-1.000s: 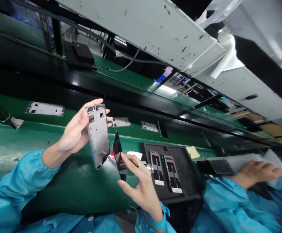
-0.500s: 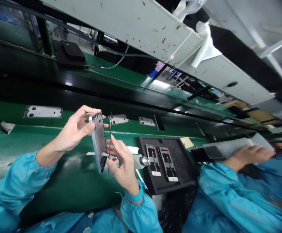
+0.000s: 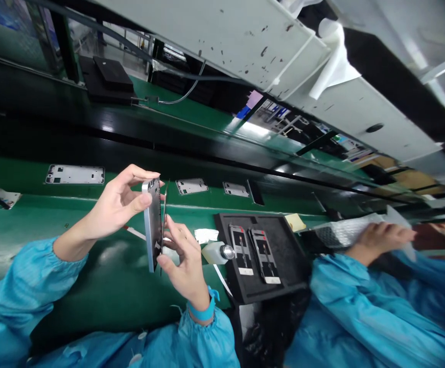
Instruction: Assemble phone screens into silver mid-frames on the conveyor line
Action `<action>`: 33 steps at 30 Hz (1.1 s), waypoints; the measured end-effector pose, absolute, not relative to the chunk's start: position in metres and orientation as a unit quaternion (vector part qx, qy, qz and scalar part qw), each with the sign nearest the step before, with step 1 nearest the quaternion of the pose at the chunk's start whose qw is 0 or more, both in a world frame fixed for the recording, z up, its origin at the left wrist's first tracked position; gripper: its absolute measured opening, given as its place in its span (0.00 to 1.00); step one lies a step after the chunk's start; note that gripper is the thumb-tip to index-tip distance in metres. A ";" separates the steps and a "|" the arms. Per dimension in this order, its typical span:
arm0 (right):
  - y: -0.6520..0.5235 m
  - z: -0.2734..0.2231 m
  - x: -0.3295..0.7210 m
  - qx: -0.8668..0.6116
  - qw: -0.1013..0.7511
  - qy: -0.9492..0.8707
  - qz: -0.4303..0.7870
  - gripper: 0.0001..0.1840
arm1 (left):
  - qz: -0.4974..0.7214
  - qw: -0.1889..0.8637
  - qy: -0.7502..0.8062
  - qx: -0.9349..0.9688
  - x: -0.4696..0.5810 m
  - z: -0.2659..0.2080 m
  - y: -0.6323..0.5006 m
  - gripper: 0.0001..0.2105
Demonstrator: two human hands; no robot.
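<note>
My left hand grips the top of a silver-edged phone body, thumb on its side and fingers behind. The phone stands upright in the air, almost edge-on to me. From the right, my right hand holds a thin dark flat panel, seen edge-on, close against the phone's inner face; whether the two touch along their whole length I cannot tell. Beside my right hand stand a bottle with a metal cap and a crumpled white wipe.
A black foam tray holds two opened phones. Metal phone plates lie along the green ledge, with a dark panel. At right, a co-worker's hand holds bubble wrap. A shelf beam crosses overhead.
My right hand has moved left, bringing the thin panel from a visible gap up close to the phone. My left hand has barely moved. The co-worker's hand has shifted slightly left.
</note>
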State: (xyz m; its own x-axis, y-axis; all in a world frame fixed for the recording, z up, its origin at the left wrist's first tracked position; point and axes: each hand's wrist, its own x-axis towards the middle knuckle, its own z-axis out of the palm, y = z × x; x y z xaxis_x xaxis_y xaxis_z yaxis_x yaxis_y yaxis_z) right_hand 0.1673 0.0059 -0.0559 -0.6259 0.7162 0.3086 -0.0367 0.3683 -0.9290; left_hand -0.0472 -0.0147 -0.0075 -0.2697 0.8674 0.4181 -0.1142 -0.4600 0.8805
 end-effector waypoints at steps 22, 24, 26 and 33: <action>0.022 -0.063 0.126 -0.257 0.452 -0.722 0.456 0.40 | 0.709 0.502 0.355 0.345 -0.014 -0.013 -0.016 0.27; 0.030 -0.049 0.131 -0.286 0.451 -0.668 0.519 0.38 | 0.687 0.504 0.373 0.367 -0.009 -0.011 -0.014 0.27; 0.038 -0.036 0.137 -0.297 0.407 -0.645 0.575 0.40 | 0.667 0.499 0.384 0.399 -0.004 -0.009 -0.014 0.26; 0.030 -0.013 0.158 -0.282 0.371 -0.635 0.616 0.38 | 0.625 0.491 0.422 0.435 0.013 -0.003 -0.032 0.21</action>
State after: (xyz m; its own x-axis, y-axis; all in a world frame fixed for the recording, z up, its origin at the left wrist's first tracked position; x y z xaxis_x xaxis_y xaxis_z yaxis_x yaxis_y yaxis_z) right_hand 0.1583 0.0302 -0.0128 -0.5647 0.8160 0.1237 -0.0989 0.0819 -0.9917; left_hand 0.0134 -0.0318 -0.0032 -0.1387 0.9819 0.1291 -0.2476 -0.1606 0.9555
